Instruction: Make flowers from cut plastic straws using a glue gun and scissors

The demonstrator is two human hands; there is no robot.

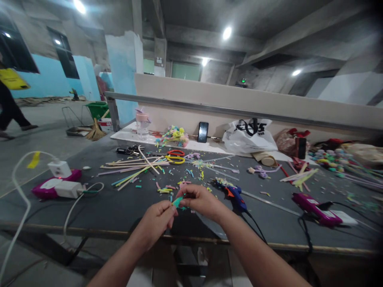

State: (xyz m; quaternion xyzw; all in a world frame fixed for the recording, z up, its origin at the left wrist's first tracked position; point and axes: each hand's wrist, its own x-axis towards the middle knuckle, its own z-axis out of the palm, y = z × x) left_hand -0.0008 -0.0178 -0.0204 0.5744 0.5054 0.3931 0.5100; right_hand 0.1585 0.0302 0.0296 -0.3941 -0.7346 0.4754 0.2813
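Observation:
Near the front edge of the dark table, my left hand (156, 219) and my right hand (201, 200) meet over a small green piece (177, 202). Both hands pinch it between thumb and fingers, the left at its lower end and the right at its upper end. Short yellow and pink pieces (165, 190) lie just beyond my hands. To the right of my right hand rests a blue glue gun (237, 198). Long pastel stems (131, 169) and scissors with red and yellow handles (176, 159) lie farther back on the left.
Purple power strips lie at the left (44, 192) and right (317, 209), with cables trailing over the front edge. A clear bottle (142, 125), a phone (203, 132) and a white bag (251, 137) stand along the back. At far left, a person (10, 105) is partly visible.

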